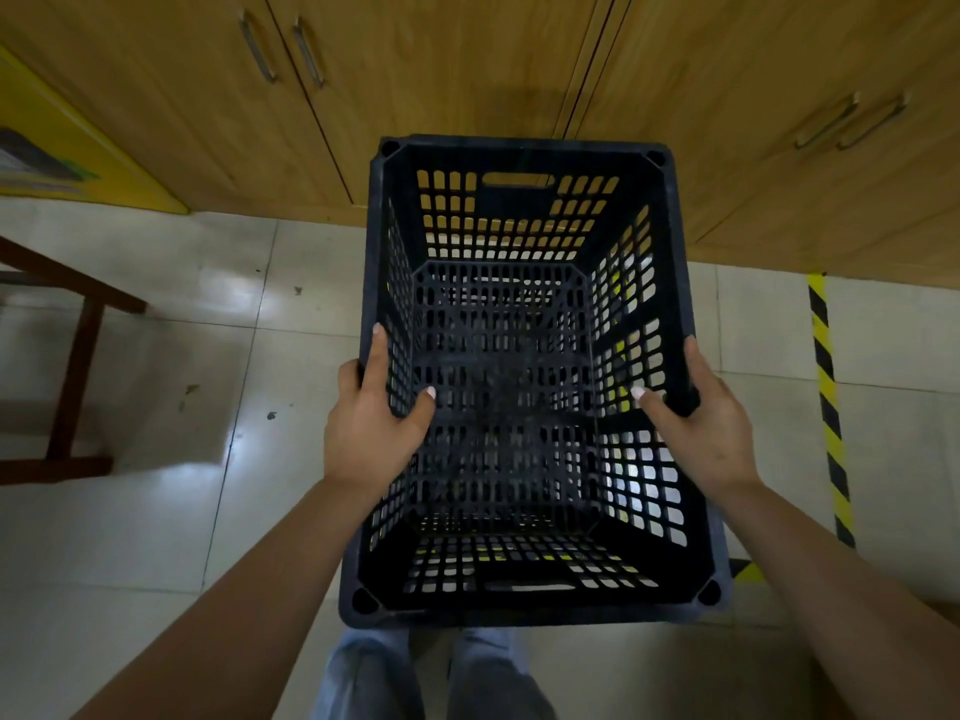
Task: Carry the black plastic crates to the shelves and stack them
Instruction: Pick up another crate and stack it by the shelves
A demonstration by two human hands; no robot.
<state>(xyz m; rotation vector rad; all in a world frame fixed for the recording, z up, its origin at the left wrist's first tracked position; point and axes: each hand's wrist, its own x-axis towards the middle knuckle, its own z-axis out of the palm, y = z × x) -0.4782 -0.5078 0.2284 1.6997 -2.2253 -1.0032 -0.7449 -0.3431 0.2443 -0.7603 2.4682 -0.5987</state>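
Left hand: grips the left long rim of the crate, thumb hooked inside the lattice wall, fingers curled over the outer edge. Right hand: mirrors it on the right rim, thumb inside, fingers wrapped outside.

Crate: black plastic, open-topped, slotted walls and base, a handle slot in each short end; nothing inside. Held level in front of the body, above the person's legs and clear of the floor (the tiles show through the lattice).

Surroundings: wooden cabinets with metal pull handles directly ahead; a strip of yellow-and-black hazard tape on the floor to the right; a dark wooden furniture frame at left; a yellow panel at upper left.

Progress, as judged: one crate is lifted and in transit, so the carrying step is under way. No shelves and no stacked crates appear in view (whether any have already been placed cannot be told). Still to do for this crate: reach the shelves, set it down squarely, and let go; any further crates would follow the same course.
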